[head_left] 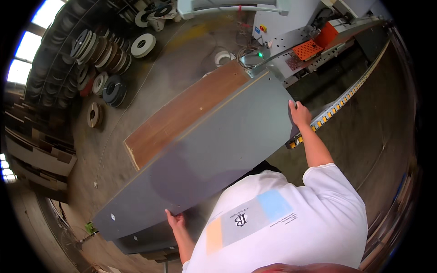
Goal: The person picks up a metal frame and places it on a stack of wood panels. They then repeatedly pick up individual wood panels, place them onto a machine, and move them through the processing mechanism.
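Observation:
A long grey panel [223, 141] lies slantwise in front of me, from the lower left up to the machine. Its near long edge is in my left hand [176, 221], thumb on the top face and the fingers partly hidden underneath. Farther up on the right, my right hand [299, 114] grips the panel's edge close to the machine end. Below the panel's lower-left end, more dark panels [145, 237] show. A brown wooden board [191, 111] lies beyond its far long edge, partly covered by it.
At the upper right stands a machine with an orange perforated plate [308, 49] and a long yellow-marked rail [346, 100]. Rolls of edge banding [114, 91] stand and lie on the floor at the upper left. Stacked boards [38, 157] line the left side.

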`<state>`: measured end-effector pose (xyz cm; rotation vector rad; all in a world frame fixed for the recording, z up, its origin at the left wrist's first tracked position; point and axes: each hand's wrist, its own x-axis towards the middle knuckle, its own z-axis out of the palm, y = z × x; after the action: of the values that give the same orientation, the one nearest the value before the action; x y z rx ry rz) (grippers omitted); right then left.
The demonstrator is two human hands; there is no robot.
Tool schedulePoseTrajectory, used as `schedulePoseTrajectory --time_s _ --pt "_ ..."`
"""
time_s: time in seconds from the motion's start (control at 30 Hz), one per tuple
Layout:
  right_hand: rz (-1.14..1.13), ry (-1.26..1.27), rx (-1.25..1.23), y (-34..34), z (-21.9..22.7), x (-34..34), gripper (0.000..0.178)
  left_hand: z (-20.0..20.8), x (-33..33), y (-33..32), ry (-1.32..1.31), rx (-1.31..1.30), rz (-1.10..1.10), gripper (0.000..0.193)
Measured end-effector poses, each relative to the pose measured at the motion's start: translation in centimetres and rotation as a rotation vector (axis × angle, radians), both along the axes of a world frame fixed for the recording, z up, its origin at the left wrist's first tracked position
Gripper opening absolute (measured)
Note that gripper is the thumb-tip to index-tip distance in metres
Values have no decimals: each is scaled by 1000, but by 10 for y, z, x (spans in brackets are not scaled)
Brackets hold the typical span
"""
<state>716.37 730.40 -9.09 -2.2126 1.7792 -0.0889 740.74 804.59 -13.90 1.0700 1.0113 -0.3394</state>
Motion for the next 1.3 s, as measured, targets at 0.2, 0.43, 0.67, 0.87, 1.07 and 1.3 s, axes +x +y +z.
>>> schedulePoseTrajectory --time_s 0.2,0.43,0.67,0.87,1.07,1.3 --pt "-50 -32 -51 -58 -14 -61 61 2 -10 -74 21 -36 -101 49" --pt "-7 -18 -196 -108 -39 -119 44 -3 -21 -133 1 52 -311 51" --pt "45 -317 -292 -154 -31 -79 31 12 -28 -152 -11 113 -294 56" --pt "119 -444 11 -244 -51 -26 31 19 -26 -160 13 169 -280 58" --pt "216 -370 444 -283 -35 -15 31 16 -29 -154 45 246 -239 59" --pt "-28 -325 -93 -257 -54 -60 46 10 -22 -153 63 255 -237 54"
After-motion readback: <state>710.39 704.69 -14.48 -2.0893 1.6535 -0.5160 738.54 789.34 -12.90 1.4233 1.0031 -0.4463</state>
